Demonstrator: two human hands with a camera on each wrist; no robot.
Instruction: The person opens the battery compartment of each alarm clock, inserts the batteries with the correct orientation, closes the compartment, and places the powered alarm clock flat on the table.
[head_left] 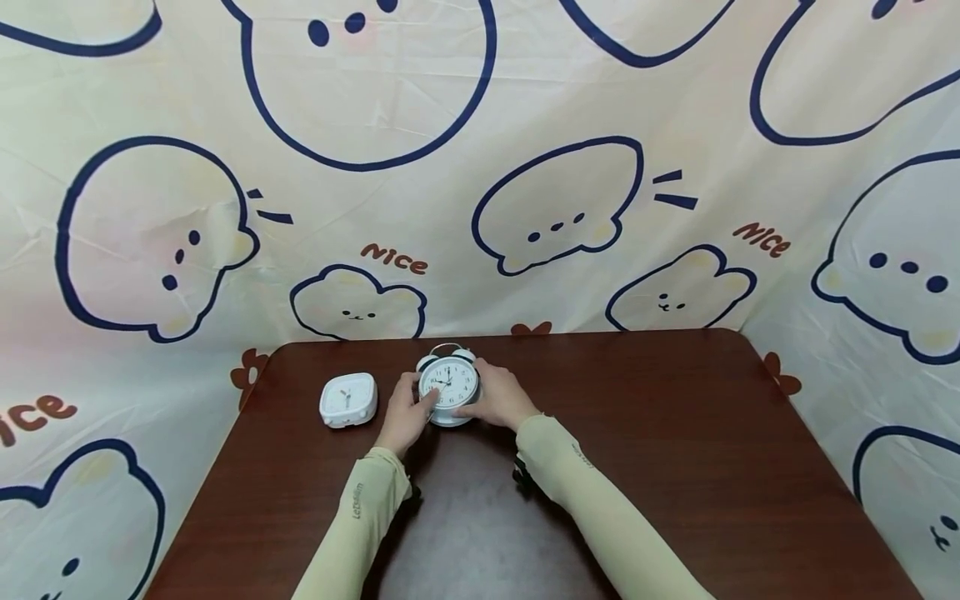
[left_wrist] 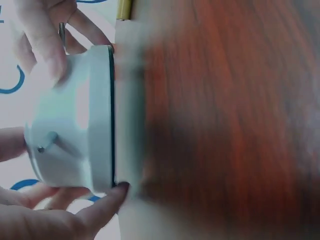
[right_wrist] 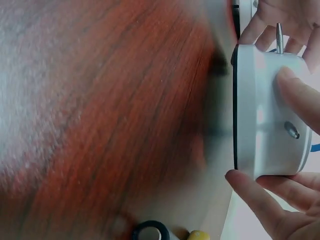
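Observation:
A round white twin-bell alarm clock [head_left: 454, 388] is near the back edge of the brown table, its dial toward me. My left hand [head_left: 403, 419] grips its left side, with the thumb at the lower edge of the dial. On the opposite side my right hand [head_left: 504, 398] holds the casing, thumb low and fingers up near the bell. Both wrist views show the smooth curved casing [left_wrist: 72, 112] between the fingers of the two hands, with a short metal leg [left_wrist: 49, 142] sticking out. A squarish white clock [head_left: 348, 401] lies left of my left hand.
The brown table [head_left: 675, 467] meets a cloth backdrop [head_left: 540, 100] with printed blue cartoon outlines. In the right wrist view, a black ring-shaped object [right_wrist: 151, 224] and a small yellow object [right_wrist: 199, 235] show at the bottom edge.

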